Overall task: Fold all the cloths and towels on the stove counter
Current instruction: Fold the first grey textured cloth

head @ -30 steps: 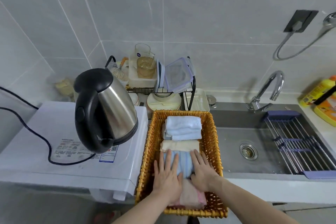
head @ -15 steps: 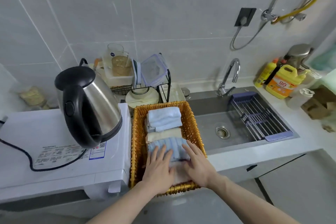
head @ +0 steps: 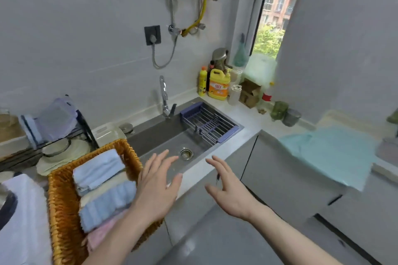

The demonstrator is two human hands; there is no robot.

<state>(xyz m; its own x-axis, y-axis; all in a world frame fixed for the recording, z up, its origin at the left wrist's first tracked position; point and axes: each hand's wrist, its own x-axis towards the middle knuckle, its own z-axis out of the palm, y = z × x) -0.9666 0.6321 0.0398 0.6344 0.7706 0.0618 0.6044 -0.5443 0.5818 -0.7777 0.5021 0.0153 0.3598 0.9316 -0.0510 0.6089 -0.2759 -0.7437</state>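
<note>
Red label on yellow detergent jug (head: 218, 87) too blurred to be read, folded towels (head: 101, 187) stacked blue, cream, blue, pink in wicker basket (head: 61, 204), teal cloth (head: 329, 153) spread unfolded on counter (head: 245, 114) at right, left hand (head: 156, 187) and right hand (head: 231, 191) held spread and released, nothing grasped

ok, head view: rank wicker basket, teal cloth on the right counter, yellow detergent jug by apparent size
1-2. wicker basket and teal cloth: look alike, and the basket is nearer and partly cropped, so unranked.
3. yellow detergent jug: clearly smallest.

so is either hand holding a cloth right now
No: the left hand and right hand both hover with fingers spread and empty, clear of the folded cloths in the basket.
</note>
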